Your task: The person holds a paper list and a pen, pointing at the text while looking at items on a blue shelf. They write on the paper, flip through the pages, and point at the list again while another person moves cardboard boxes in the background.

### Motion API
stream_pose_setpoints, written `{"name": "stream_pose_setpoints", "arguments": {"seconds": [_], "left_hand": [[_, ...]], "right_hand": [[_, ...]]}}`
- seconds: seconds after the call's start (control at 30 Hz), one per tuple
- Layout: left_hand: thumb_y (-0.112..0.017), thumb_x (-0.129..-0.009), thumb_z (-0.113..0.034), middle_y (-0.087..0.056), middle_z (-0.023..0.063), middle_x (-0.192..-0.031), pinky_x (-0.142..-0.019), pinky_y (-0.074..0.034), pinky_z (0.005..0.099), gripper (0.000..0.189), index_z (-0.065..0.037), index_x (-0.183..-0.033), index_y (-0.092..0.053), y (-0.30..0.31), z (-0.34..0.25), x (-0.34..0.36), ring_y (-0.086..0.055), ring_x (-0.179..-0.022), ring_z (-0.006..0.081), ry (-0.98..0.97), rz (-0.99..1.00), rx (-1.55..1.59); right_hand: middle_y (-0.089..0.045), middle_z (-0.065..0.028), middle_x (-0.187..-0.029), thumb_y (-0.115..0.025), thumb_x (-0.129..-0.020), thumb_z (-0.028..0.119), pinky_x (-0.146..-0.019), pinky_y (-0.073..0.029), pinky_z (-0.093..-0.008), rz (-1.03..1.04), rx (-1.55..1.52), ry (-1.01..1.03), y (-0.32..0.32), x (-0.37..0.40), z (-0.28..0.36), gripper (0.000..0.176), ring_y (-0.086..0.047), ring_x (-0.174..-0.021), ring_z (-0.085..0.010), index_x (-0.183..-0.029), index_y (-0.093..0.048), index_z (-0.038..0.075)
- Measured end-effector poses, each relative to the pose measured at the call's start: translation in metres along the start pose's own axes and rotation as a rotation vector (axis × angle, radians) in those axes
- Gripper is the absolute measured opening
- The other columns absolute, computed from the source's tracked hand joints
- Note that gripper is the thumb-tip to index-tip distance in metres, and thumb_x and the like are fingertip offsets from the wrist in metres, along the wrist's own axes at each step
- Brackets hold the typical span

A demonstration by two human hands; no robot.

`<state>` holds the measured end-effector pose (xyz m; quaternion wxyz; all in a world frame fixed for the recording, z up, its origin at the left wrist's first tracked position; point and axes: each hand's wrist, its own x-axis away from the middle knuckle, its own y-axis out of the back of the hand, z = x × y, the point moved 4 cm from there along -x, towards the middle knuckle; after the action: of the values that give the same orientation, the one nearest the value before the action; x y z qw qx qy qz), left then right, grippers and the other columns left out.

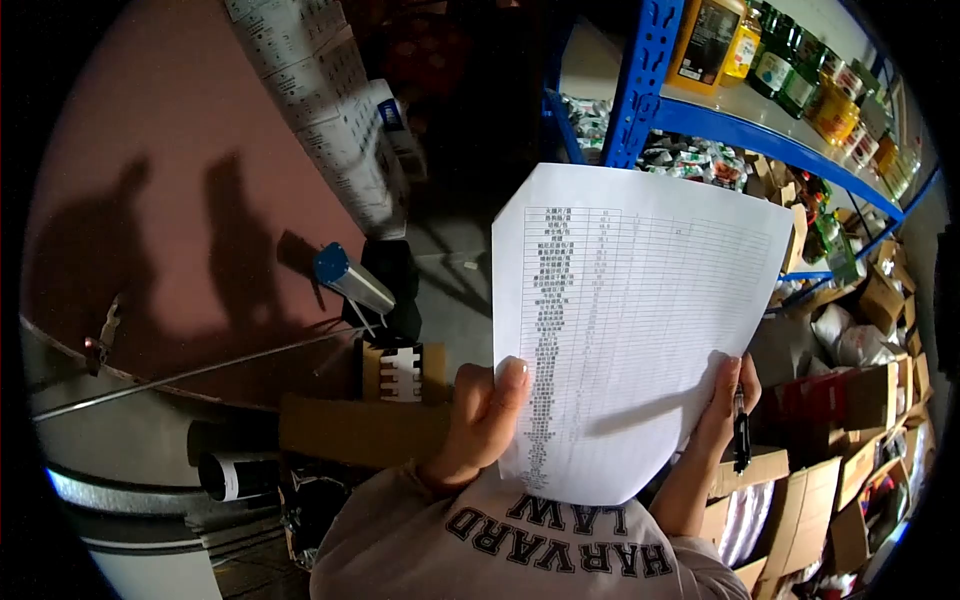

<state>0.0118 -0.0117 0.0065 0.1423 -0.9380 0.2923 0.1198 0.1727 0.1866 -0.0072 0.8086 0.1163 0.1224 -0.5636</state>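
A white paper sheet (640, 330) with a printed table of text rows is held up in front of my chest. My left hand (485, 415) grips its left edge, with the thumb on the printed side. My right hand (728, 400) pinches the right edge, thumb in front. A black pen (741, 435) is also tucked in the fingers of that hand, pointing downward. The top left corner of the paper looks folded back or cut. Below the sheet shows the front of my light shirt (560, 545) with dark lettering.
A blue metal shelf (640, 80) at the right carries several bottles (780, 60). Opened cardboard boxes (800, 510) crowd the floor on the right. White stacked cartons (320, 100) stand upper left, beside a reddish wall (150, 180). A blue-capped cylinder (350, 275) leans nearby.
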Motion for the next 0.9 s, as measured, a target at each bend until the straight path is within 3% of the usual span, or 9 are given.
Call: {"name": "stream_pose_setpoints", "arguments": {"seconds": [0.4,0.5,0.57,0.6,0.7,0.73,0.77,0.83,0.9], "left_hand": [[-0.042,-0.084,-0.017,-0.031,0.0003,-0.038,-0.035,-0.016,0.0258,0.043,-0.003,-0.045,-0.032,0.000,0.002,0.004,-0.023,-0.035,0.0061,-0.057,0.028,-0.041],[-0.044,-0.083,-0.017,-0.031,0.0003,-0.038,-0.036,-0.019,0.0257,0.042,-0.004,-0.045,-0.031,-0.003,0.000,0.009,-0.024,-0.037,0.0068,-0.060,-0.140,-0.082],[-0.047,-0.082,-0.017,-0.033,0.0005,-0.040,-0.038,-0.021,0.0258,0.039,-0.003,-0.047,-0.034,0.001,0.001,0.010,-0.026,-0.039,0.0071,-0.012,-0.092,-0.185],[-0.049,-0.081,-0.017,-0.034,0.0007,-0.040,-0.038,-0.023,0.0259,0.038,-0.003,-0.048,-0.036,0.003,0.001,0.011,-0.027,-0.040,0.0073,0.010,-0.066,-0.236],[-0.051,-0.079,-0.018,-0.037,0.0019,-0.041,-0.038,-0.023,0.0259,0.035,-0.001,-0.050,-0.042,-0.001,0.000,-0.002,-0.031,-0.039,0.0072,0.118,0.104,-0.208],[-0.052,-0.079,-0.019,-0.038,0.0026,-0.041,-0.037,-0.023,0.0257,0.035,0.000,-0.051,-0.043,0.001,0.009,-0.001,-0.032,-0.039,0.0072,0.088,0.143,-0.223],[-0.052,-0.079,-0.020,-0.039,0.0032,-0.040,-0.036,-0.024,0.0255,0.036,0.002,-0.052,-0.045,0.001,0.018,-0.002,-0.032,-0.038,0.0073,0.067,0.182,-0.240],[-0.053,-0.079,-0.021,-0.044,0.0045,-0.040,-0.036,-0.027,0.0240,0.033,0.004,-0.057,-0.051,-0.006,0.008,-0.008,-0.037,-0.037,0.0075,0.021,0.164,-0.172],[-0.053,-0.079,-0.021,-0.045,0.0043,-0.041,-0.036,-0.027,0.0234,0.031,0.004,-0.060,-0.053,-0.003,0.013,-0.010,-0.040,-0.037,0.0072,0.066,0.229,-0.262]], "right_hand": [[-0.051,-0.0010,-0.071,-0.054,-0.077,0.029,-0.062,-0.034,-0.0196,-0.083,-0.026,-0.069,0.011,0.011,-0.004,0.034,-0.042,-0.067,-0.0068,-0.086,-0.053,-0.003],[-0.049,0.0001,-0.069,-0.053,-0.077,0.030,-0.061,-0.033,-0.0201,-0.074,-0.014,-0.066,0.013,0.013,-0.005,0.032,-0.041,-0.067,-0.0065,-0.082,-0.053,-0.003],[-0.047,0.0021,-0.065,-0.052,-0.078,0.030,-0.059,-0.031,-0.0196,-0.181,0.034,-0.012,0.020,0.014,-0.021,0.030,-0.039,-0.064,-0.0059,-0.077,-0.053,-0.001],[-0.046,0.0033,-0.066,-0.052,-0.076,0.031,-0.058,-0.030,-0.0192,-0.034,0.061,-0.025,0.021,0.009,-0.015,0.029,-0.037,-0.064,-0.0056,-0.074,-0.052,0.001],[-0.045,0.0044,-0.064,-0.050,-0.076,0.030,-0.056,-0.029,-0.0188,-0.075,-0.033,-0.020,0.009,0.008,-0.009,0.028,-0.037,-0.062,-0.0053,-0.071,-0.051,0.003],[-0.045,0.0032,-0.066,-0.051,-0.077,0.028,-0.057,-0.030,-0.0193,-0.299,-0.049,0.006,0.010,0.013,-0.023,0.027,-0.037,-0.064,-0.0057,-0.075,-0.051,0.002],[-0.047,0.0003,-0.072,-0.052,-0.077,0.027,-0.062,-0.032,-0.0208,-0.096,-0.012,-0.123,0.023,0.010,-0.037,0.028,-0.039,-0.069,-0.0072,-0.081,-0.051,-0.001],[-0.048,-0.0027,-0.078,-0.053,-0.078,0.026,-0.067,-0.033,-0.0226,-0.168,-0.029,-0.091,0.024,0.012,-0.044,0.031,-0.039,-0.073,-0.0090,-0.089,-0.049,-0.002],[-0.048,-0.0044,-0.081,-0.052,-0.079,0.027,-0.069,-0.034,-0.0235,-0.117,0.009,-0.199,0.017,0.012,-0.016,0.034,-0.041,-0.075,-0.0102,-0.095,-0.047,-0.002]]}}
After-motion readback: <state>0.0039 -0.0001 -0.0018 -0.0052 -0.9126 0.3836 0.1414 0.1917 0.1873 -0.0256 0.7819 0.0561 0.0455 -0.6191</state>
